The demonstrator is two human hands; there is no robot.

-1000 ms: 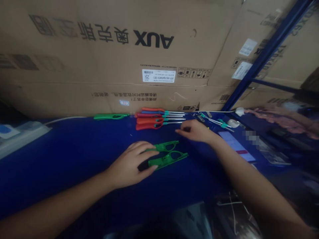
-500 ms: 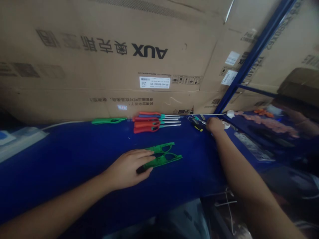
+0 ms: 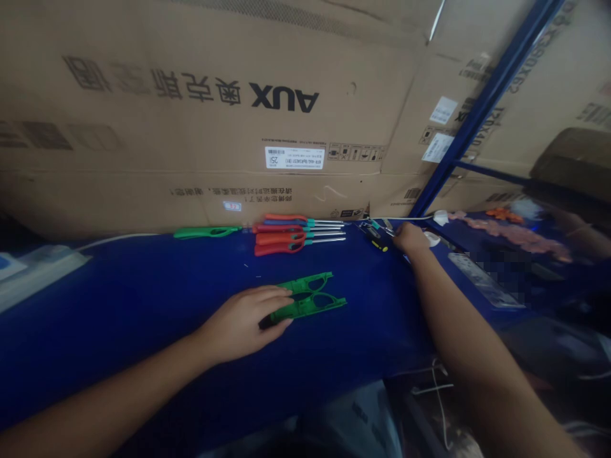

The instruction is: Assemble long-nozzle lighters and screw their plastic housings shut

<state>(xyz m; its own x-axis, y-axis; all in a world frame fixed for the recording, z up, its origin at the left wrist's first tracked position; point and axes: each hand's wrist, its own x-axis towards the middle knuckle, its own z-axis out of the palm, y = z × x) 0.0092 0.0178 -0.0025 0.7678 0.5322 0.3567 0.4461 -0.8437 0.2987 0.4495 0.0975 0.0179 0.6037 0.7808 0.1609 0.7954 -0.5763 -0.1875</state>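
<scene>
Left hand (image 3: 243, 321) presses flat on 2 green plastic handle shells (image 3: 310, 298), long axis pointing right; right hand (image 3: 410, 238) reaches among small tools (image 3: 377, 234) far right, its grip unclear.

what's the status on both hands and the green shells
Left hand flat on green shells. Right hand at small tools by cardboard box.

Green handle shells (image 3: 310, 296) seen at centre; red and blue lighters (image 3: 286, 232) at 12 o'clock; table cover (image 3: 143, 299) deep blue; cartons (image 3: 191, 127) brown, black print.
</scene>
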